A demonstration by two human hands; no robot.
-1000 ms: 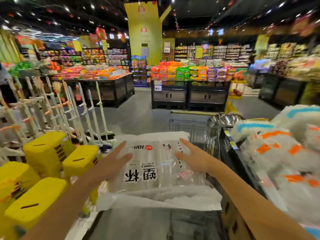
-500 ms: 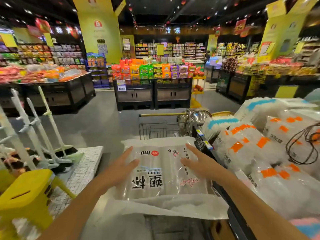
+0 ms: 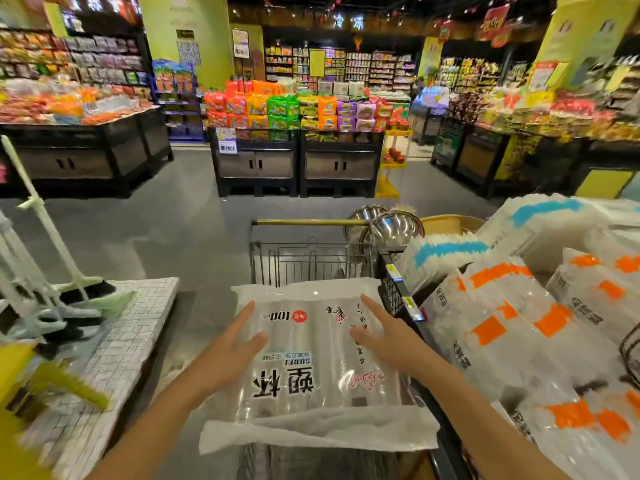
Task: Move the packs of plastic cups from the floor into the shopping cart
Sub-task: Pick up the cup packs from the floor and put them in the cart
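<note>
A: What is the pack of cups (image 3: 311, 362) made of?

B: Thin see-through plastic. It is shiny and smooth, with a soft white edge that looks crinkly.

A: And the shopping cart (image 3: 304, 261)?

B: Grey metal wire, a bit dull. Its handle bar (image 3: 308, 222) looks like shiny gold metal.

A: Those round bowls (image 3: 391, 226)?

B: Very shiny metal, like a mirror.

A: The floor (image 3: 194, 216)?

B: Smooth, grey and a little glossy.

A: The packs on the right (image 3: 512, 327)?

B: Shiny, wrinkly plastic too.
</note>
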